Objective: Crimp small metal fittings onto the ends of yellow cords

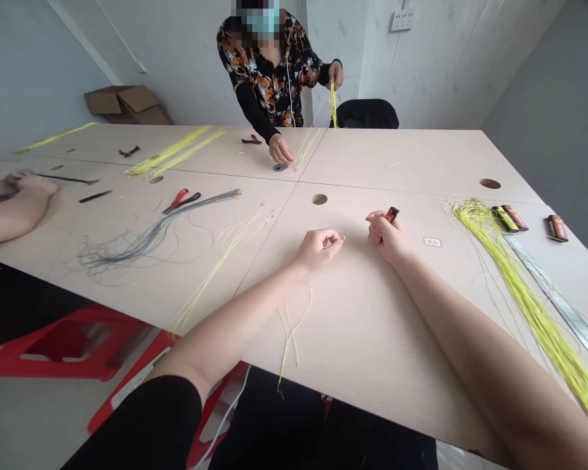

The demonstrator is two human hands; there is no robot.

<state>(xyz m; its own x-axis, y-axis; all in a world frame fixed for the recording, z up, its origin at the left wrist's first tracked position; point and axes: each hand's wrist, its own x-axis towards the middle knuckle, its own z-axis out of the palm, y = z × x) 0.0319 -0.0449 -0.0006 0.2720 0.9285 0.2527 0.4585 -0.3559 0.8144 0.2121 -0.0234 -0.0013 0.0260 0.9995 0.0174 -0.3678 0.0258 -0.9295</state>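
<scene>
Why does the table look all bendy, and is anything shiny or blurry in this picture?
In the head view, the wide lens bends the table, so its edges slant and the left arm and right arm look huge near the bottom. The light is soft, with faint shadows. The metal strip looks shiny, and the red stool looks a bit smeared.

Right hand [387, 238] holds a black-and-red tube [391, 214] (left hand [318, 250] pinches a wire [343, 238]).
</scene>
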